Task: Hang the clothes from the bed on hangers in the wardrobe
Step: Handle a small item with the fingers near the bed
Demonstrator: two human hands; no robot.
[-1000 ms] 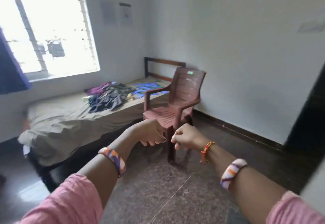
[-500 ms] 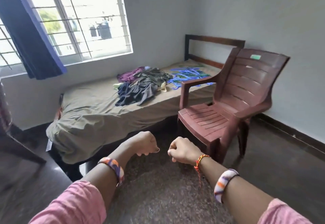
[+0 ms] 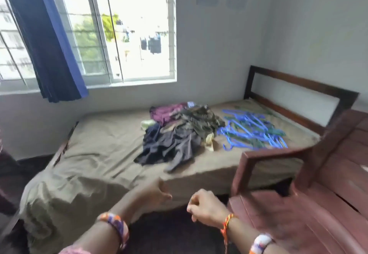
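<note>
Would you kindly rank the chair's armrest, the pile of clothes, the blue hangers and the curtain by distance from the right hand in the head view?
1. Chair's armrest, just right of the right hand.
2. Pile of clothes, mid-bed.
3. Blue hangers, near the headboard.
4. Curtain, far left at the window.

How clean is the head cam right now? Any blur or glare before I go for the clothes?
Head view: motion blur smears the left hand, right hand and chair; the window is blown out bright; the clothes pile and blue hangers stay readable, slightly soft; wide-angle bending at the edges.
</note>
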